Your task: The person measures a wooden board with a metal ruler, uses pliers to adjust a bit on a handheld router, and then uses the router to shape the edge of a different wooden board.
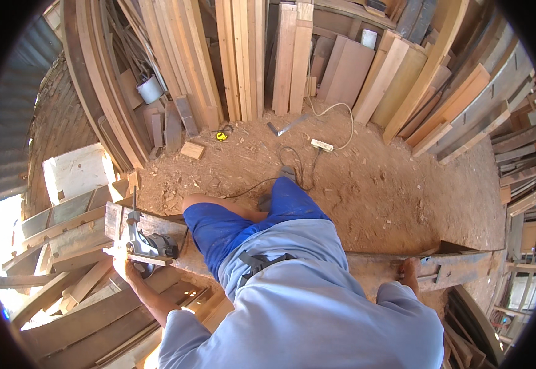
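On the left, my left hand (124, 264) is closed around a short wooden strip (151, 259), partly washed out by glare. Right beside that strip is a grey power tool (147, 243) with a black motor end, sitting on the long plank (366, 270) that runs beneath me. Its exact kind I cannot make out. Over on the right, my right hand (410, 269) is down at the plank with its fingers curled; whatever lies under them is hidden. A dark metal piece (438, 272) lies on the plank just past that hand.
Sawdust covers the floor (391, 184). On it lie a yellow tape measure (221, 136), a try square (287, 125), a wood block (192, 150) and a white power strip (322, 145) with trailing cords. Upright boards (237, 61) line the far side; loose timber (89, 307) is piled at left.
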Demonstrator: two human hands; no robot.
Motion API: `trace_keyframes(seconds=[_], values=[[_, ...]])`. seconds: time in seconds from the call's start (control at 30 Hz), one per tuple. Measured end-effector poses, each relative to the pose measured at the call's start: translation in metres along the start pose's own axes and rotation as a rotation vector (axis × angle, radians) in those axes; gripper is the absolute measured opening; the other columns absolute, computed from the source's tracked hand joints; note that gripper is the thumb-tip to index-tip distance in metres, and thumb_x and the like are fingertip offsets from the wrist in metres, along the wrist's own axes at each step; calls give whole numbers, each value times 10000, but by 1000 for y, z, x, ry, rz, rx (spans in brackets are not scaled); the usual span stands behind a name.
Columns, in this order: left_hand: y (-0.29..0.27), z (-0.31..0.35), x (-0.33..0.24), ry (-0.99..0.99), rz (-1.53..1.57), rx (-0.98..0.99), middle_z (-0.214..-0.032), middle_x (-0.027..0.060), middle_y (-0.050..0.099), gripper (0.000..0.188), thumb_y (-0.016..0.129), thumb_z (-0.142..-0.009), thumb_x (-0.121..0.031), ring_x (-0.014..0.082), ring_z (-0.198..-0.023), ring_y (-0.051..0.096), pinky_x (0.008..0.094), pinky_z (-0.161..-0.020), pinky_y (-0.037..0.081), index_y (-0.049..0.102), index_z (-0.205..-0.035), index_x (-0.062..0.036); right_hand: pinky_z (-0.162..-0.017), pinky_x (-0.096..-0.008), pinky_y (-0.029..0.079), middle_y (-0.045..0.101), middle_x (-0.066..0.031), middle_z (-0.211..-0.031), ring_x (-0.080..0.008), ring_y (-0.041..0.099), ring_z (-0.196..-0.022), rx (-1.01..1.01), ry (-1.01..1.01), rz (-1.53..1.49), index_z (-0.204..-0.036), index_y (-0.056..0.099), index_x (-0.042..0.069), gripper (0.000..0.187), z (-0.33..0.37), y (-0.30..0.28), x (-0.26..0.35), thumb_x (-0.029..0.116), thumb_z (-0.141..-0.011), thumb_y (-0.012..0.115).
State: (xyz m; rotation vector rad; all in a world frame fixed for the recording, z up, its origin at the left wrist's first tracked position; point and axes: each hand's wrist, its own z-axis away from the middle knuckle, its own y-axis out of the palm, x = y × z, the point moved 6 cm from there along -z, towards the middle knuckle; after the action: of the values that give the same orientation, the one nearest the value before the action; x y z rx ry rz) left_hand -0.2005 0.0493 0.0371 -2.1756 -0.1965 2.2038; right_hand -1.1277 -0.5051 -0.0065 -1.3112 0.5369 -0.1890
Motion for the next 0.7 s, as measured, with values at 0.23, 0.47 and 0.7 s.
trace_keyframes(seconds=[0.23, 0.47, 0.7], values=[[-18, 3, 1, 15, 50, 21, -1024, 105, 729, 464, 821, -787, -231, 160, -788, 669, 283, -685, 527, 692, -1152, 26, -846, -507, 551, 671, -304, -1082, -423, 685, -958, -14, -94, -243, -1093, 628, -132, 351, 12, -20, 55, 155, -908, 553], [4, 4, 12, -80, -136, -155, -824, 45, 659, 375, 805, -787, -271, 114, -649, 596, 273, -560, 492, 641, -1019, -27, -731, -444, 554, 571, -72, -799, -251, 574, -698, 1235, -278, -1417, -922, 568, 101, 29, -8, 40, 234, 112, -904, 548], [-5, 28, -5, -23, -117, -213, -848, 38, 661, 332, 768, -798, -246, 107, -656, 597, 269, -579, 493, 634, -1015, -34, -899, -557, 568, 597, -203, -1224, -343, 660, -1041, 1879, -755, -1124, -1216, 548, 70, 423, 254, -105, 494, -48, -811, 503]])
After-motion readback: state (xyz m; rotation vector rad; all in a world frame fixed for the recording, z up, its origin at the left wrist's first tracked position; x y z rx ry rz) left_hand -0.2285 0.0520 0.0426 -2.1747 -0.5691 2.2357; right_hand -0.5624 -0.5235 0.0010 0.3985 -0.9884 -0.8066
